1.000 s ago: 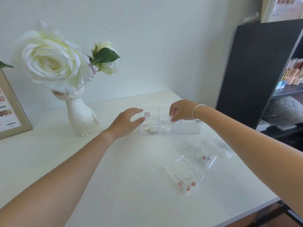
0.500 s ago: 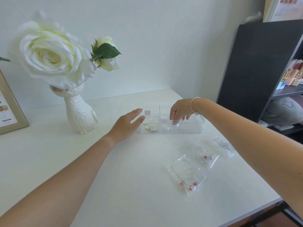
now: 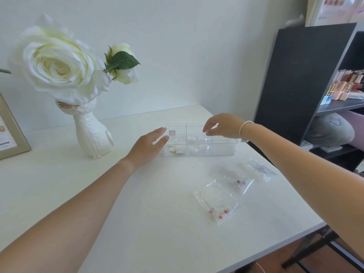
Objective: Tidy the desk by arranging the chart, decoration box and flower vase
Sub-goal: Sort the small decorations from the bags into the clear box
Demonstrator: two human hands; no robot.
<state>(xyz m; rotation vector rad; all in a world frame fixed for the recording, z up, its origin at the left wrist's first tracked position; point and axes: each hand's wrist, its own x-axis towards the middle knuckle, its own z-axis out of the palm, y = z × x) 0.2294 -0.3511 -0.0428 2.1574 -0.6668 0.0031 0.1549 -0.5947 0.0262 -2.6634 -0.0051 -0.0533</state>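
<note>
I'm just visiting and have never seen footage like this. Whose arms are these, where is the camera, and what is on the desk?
No machine here: a person wears a camera on the head, looking down at their own arms. The left hand lies open beside a clear decoration box with compartments. The right hand, a bracelet on its wrist, hovers above the box with fingertips curled; whether it pinches anything is too small to tell. On the white desk stand a white flower vase with roses, a framed chart at far left, and small plastic bags.
</note>
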